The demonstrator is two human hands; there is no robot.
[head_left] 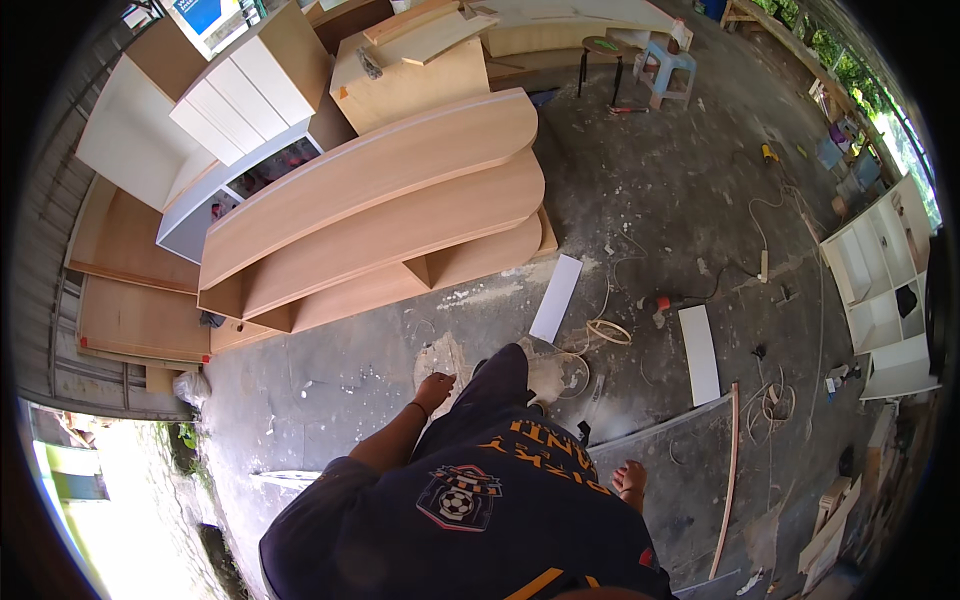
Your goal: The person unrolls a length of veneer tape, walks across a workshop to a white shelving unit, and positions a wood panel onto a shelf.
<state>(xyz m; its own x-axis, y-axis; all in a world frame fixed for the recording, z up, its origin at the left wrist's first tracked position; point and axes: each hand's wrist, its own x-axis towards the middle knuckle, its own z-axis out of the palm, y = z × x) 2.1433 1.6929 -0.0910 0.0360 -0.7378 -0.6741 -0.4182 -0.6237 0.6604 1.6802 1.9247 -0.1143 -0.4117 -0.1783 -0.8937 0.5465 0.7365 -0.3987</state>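
Left hand point(436, 386) hangs just left of centre in the lower half of the frame, fingers loosely curled and holding nothing, beside the person's dark trouser leg point(492, 395). Right hand point(630, 481) sits lower right of centre, empty too, fingers relaxed. Nearest on the concrete floor point(650, 200) lies a white board point(556, 297); curved wooden shelves point(375, 215) fill the upper left.

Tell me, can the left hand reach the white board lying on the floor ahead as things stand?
Probably not: the left hand hangs by the thigh, empty, and the white board lies clearly ahead on the floor, apart from it, though nothing blocks the way.
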